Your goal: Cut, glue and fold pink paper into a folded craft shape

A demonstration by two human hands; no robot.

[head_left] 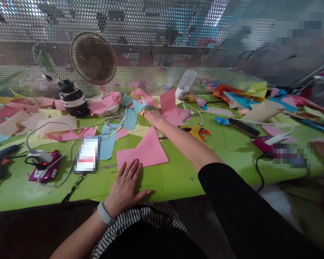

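Note:
My left hand (126, 185), with a grey band on the wrist, lies flat with fingers spread. Its fingertips rest on the lower left edge of a folded pink paper sheet (148, 151) on the green table. My right hand (153, 117) is stretched forward among paper scraps at the back. Its fingers are bent down and too small and partly hidden to show whether they grip anything. Beside it stands a pink paper piece (167, 106), and light blue paper (130, 118) lies to its left. Below the right forearm is a yellow tool (196, 133).
A fan (94, 59) and a black jug (73, 99) stand at the back left. Nearer are a phone (88, 154), a purple power strip (45, 167) with cables, and a blue glue gun (1, 158). A clear bottle (186, 84) leans against the perforated metal screen (140, 32).

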